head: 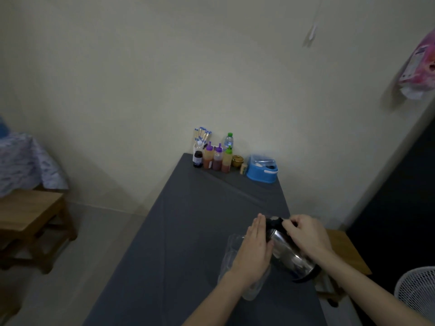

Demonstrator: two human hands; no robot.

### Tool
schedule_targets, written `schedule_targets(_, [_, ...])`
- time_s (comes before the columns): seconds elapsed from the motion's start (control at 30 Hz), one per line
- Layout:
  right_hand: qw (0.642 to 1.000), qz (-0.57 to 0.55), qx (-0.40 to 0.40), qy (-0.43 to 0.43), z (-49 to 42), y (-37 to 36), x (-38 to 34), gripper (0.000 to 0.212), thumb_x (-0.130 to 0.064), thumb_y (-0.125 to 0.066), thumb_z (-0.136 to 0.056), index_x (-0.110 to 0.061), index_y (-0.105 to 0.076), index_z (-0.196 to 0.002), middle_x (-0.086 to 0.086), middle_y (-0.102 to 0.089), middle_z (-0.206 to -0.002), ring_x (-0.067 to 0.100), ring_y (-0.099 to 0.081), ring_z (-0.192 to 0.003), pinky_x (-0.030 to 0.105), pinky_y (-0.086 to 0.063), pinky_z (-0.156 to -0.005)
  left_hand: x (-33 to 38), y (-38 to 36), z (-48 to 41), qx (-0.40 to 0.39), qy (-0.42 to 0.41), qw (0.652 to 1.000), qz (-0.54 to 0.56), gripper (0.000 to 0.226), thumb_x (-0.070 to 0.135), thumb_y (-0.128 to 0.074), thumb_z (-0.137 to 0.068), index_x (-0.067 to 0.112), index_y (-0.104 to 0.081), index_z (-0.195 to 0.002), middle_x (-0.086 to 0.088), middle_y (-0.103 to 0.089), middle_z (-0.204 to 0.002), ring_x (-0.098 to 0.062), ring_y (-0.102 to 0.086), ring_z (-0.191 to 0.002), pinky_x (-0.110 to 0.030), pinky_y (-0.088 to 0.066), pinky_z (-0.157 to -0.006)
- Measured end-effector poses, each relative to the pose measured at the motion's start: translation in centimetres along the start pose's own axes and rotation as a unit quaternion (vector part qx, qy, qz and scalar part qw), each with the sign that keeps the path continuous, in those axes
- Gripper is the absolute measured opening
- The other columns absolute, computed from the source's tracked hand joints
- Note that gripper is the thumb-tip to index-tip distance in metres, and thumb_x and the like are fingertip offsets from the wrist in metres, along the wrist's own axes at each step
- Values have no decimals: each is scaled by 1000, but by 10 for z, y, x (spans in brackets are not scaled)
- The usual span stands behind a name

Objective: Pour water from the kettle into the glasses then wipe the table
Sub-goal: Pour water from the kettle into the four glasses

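A steel kettle with a black lid stands tilted toward the left on the grey-covered table. My right hand grips its handle near the top. My left hand lies flat with straight fingers against the kettle's left side. Clear glasses stand just left of and below the kettle, largely hidden behind my left hand and hard to make out.
At the table's far end against the wall stand several sauce bottles, a chopstick holder, a water bottle and a blue container. A wooden stool is on the left, a white fan at the lower right.
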State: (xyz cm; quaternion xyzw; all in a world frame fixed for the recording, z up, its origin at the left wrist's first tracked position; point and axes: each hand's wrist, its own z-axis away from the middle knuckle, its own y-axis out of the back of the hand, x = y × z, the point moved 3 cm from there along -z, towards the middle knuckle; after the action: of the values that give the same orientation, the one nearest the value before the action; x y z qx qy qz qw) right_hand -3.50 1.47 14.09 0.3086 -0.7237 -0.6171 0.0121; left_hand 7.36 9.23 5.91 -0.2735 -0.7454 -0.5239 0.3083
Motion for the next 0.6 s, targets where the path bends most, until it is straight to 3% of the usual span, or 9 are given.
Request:
schedule_targets(0.07, [1000, 20, 2, 17, -3, -1, -4, 38, -37, -56, -86, -8, -65, -63, 3, -61, -53, 14, -58, -55, 28, -36, -49, -2, 0, 2, 8, 7, 1000, 24, 58, 33, -29, -102, 22, 13, -141, -2, 2, -161, -5, 4, -142, -22, 1, -119])
schedule_targets(0.13, [999, 35, -2, 27, -7, -3, -7, 40, -38, -56, -86, -7, -63, -62, 2, -59, -52, 15, -57, -55, 30, -39, -51, -5, -1, 3, 14, 14, 999, 40, 63, 26, -33, -102, 16, 10, -148, -3, 1, -161, -2, 4, -141, -24, -1, -119])
schedule_targets(0.33, [994, 86, -25, 58, -12, -6, -14, 40, -40, -53, -85, -15, -55, -54, -3, -53, -48, 10, -52, -50, 31, -43, -50, -10, -4, 8, 29, 45, 994, 95, 65, 29, -34, -102, 15, 6, -152, 4, 3, -161, -2, 3, -144, -24, -4, -120])
schedule_targets(0.6, [989, 116, -39, 82, -12, -4, -22, 31, -35, -52, -88, -21, -59, -62, -5, -55, -55, 4, -48, -51, 21, -28, -45, -12, -9, 10, 55, 47, 992, 106, 64, 31, -36, -102, 28, 13, -144, 6, 1, -161, -7, -2, -147, -21, -6, -118])
